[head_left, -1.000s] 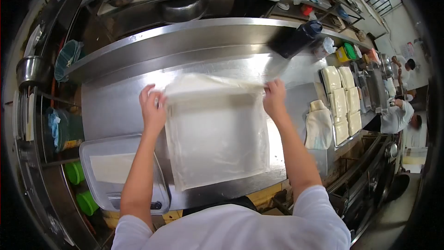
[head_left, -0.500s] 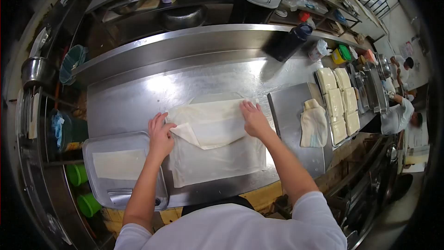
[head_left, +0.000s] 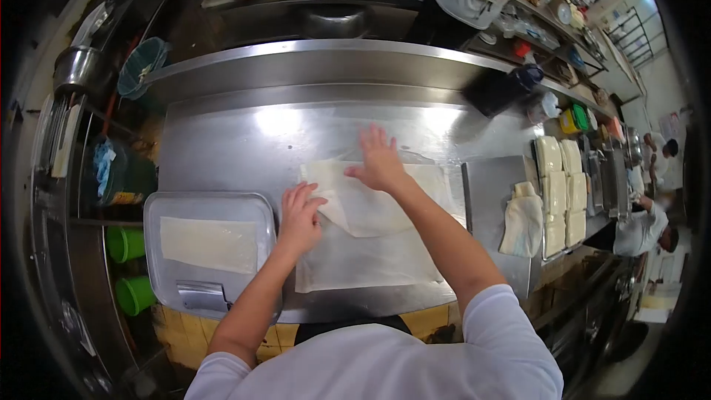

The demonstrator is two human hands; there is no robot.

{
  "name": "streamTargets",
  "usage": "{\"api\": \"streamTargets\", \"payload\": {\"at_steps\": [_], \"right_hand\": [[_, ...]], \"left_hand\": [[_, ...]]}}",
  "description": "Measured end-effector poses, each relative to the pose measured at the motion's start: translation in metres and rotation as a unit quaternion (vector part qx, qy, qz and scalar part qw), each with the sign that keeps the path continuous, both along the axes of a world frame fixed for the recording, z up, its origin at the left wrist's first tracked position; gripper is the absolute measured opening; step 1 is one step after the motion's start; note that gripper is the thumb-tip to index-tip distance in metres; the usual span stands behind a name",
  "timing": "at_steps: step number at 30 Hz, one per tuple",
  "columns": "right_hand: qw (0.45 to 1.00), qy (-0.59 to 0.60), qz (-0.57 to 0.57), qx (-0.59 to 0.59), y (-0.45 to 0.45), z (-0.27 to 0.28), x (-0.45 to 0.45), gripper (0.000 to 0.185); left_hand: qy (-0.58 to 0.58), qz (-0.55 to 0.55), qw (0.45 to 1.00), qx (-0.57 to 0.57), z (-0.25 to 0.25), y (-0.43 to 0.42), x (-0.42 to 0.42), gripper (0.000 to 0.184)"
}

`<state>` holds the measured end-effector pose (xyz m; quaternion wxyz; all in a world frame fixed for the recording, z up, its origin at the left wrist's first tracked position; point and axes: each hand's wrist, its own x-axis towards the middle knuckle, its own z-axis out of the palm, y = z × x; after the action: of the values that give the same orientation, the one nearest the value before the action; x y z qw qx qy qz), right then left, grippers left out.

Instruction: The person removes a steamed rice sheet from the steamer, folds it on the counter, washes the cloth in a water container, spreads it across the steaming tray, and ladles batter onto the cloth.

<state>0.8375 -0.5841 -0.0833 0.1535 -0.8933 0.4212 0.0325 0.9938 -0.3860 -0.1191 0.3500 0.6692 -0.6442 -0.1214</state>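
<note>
A thin, pale, limp sheet [head_left: 378,211] lies on the steel table, its near edge folded back unevenly, over a larger translucent whitish sheet [head_left: 363,263]. At its left edge, my left hand [head_left: 300,216] rests with fingers bent and apart, fingertips by the folded corner. My right hand [head_left: 379,159] is spread over the sheet's far edge, fingers pointing away from me, holding nothing. Whether its palm presses the sheet I cannot tell. Left of my left arm, a shallow clear tray [head_left: 155,252] holds a pale rectangular sheet [head_left: 207,243] and a metal scraper [head_left: 201,295].
A steel board [head_left: 489,185] on the right carries a folded cream cloth [head_left: 521,222]. Beyond it stands a tray of pale glossy blocks [head_left: 554,192]. A dark cylindrical container [head_left: 507,89] is by the raised back ledge [head_left: 333,63]. Other people work at the back and right.
My right hand has left the sheet's right side and moved left and away from me, fingers spreading. My left hand stays at the left edge. The camera view has shifted.
</note>
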Motion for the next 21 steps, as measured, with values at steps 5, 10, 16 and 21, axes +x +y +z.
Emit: {"api": "streamTargets", "payload": {"at_steps": [5, 10, 16, 21], "right_hand": [[0.992, -0.033, 0.009, -0.121, -0.022, -0.041, 0.078, 0.093], [0.972, -0.189, -0.115, -0.076, -0.044, -0.050, 0.081, 0.083], [0.975, -0.219, -0.029, 0.023, 0.058, -0.037, -0.028, 0.085], [0.990, -0.136, 0.027, -0.006, 0.128, 0.007, -0.065, 0.087]], "left_hand": [[0.003, -0.007, 1.000, 0.020, -0.002, 0.007, -0.005, 0.043], [-0.043, -0.024, 0.996, 0.070, 0.011, 0.006, 0.003, 0.048], [-0.040, -0.037, 0.997, 0.059, -0.009, -0.010, 0.017, 0.029], [-0.023, -0.013, 1.000, 0.010, -0.003, -0.026, 0.015, 0.016]]}}
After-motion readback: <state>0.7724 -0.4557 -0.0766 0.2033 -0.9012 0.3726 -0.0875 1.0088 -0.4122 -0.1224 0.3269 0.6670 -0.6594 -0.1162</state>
